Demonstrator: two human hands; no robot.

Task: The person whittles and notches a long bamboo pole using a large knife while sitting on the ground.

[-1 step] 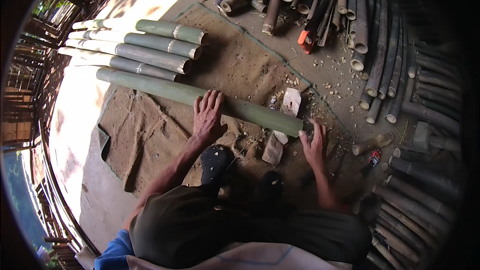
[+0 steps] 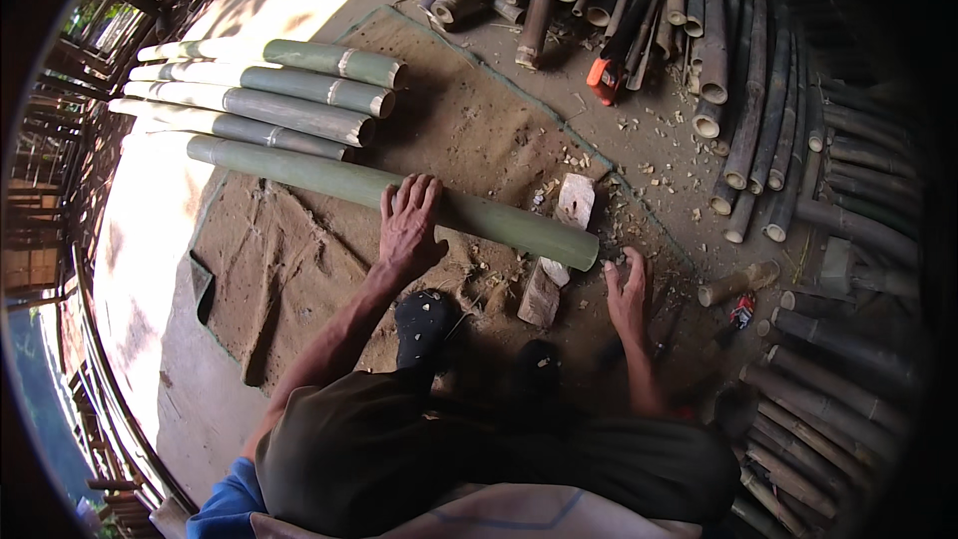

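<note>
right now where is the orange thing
The orange thing is in the head view's upper part, right of centre, on the ground by the dark poles, beyond the mat.

Slatted wall (image 2: pixel 35 265), sunlight (image 2: pixel 150 205) across the left, greyish floor (image 2: pixel 190 389)

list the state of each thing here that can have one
left hand: laid over the green pole
right hand: open, clear of the pole's end
green pole: lying across the wood block
bamboo poles at left: side by side, partly sunlit
mat: wrinkled
wood chips: scattered
</note>
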